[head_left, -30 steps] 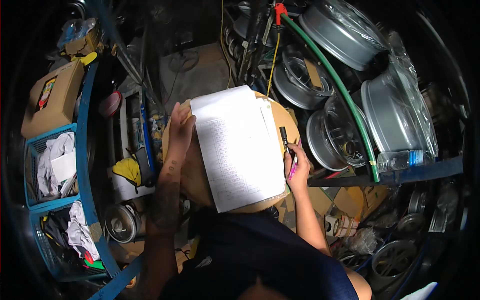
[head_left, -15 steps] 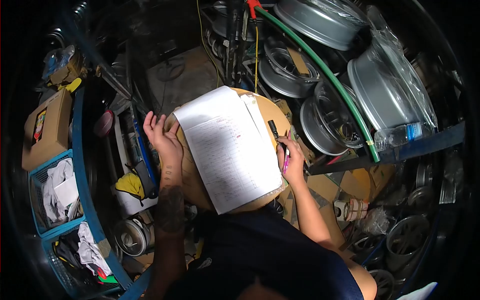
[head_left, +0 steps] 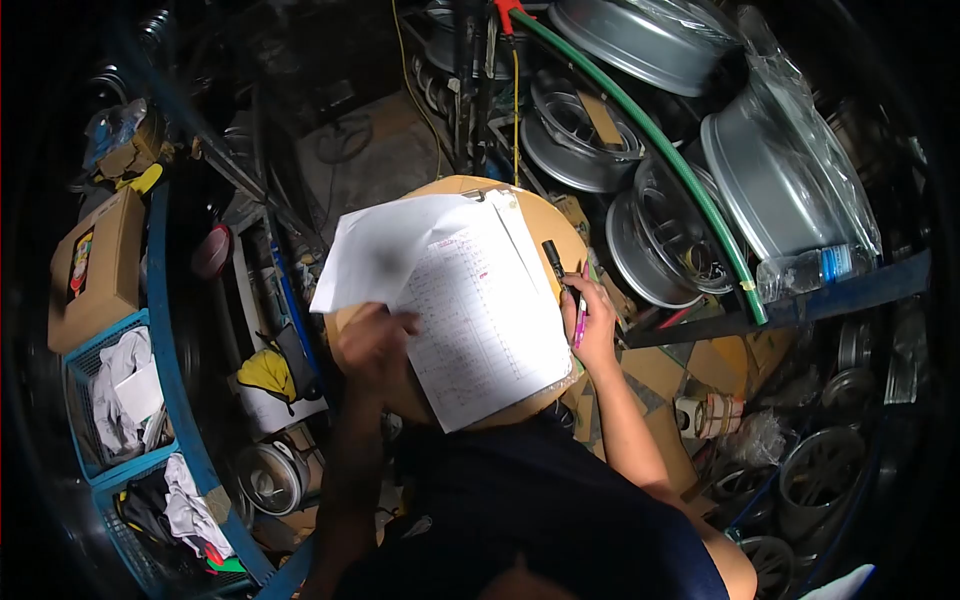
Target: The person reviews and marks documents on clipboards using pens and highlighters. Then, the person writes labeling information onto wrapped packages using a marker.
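A stack of white written sheets [head_left: 490, 320] lies clipped at its top on a round tan surface [head_left: 550, 225]. One top sheet [head_left: 375, 250] is swung out to the left, over the surface's edge. My left hand [head_left: 375, 340] is at the lower edge of that sheet and the left side of the stack; it is dark and blurred, and its grip cannot be made out. At the right edge of the stack, my right hand [head_left: 590, 315] is closed round a black marker [head_left: 554, 262] and a pink pen [head_left: 580, 322].
Silver wheel rims [head_left: 770, 180] fill the rack at the right, behind a green hose [head_left: 660, 150]. A plastic bottle [head_left: 815, 268] lies on the rack's edge. At the left are a cardboard box [head_left: 100, 265] and blue baskets [head_left: 82, 425] holding cloths.
The top sheet has turned out to the left, showing another written page. My left hand rose open beside the stack, then came down and inward to the paper. The view has shifted.
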The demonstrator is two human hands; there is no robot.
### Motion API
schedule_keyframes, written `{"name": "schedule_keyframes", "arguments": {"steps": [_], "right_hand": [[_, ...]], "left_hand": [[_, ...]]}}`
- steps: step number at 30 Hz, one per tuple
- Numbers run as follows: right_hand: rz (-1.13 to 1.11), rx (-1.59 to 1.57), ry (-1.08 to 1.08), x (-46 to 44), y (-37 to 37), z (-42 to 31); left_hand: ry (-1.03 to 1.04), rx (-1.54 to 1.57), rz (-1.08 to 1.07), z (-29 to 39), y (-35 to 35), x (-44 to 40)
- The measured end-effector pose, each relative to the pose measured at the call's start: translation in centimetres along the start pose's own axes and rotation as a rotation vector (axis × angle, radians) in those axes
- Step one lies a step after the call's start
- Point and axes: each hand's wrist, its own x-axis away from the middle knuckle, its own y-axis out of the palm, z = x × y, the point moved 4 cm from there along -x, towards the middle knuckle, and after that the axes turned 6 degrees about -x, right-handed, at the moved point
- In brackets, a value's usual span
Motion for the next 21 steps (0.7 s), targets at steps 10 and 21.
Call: {"name": "schedule_keyframes", "arguments": {"steps": [10, 21], "right_hand": [[-0.009, -0.009, 0.033, 0.0, 0.2, -0.2], [-0.028, 0.012, 0.024, 0.2, 0.2, -0.3]], "left_hand": [[0.133, -0.395, 0.078, 0.1, -1.7, 5.3], [-0.621, -0.342, 0.009, -0.5, 2.0, 3.8]]}}
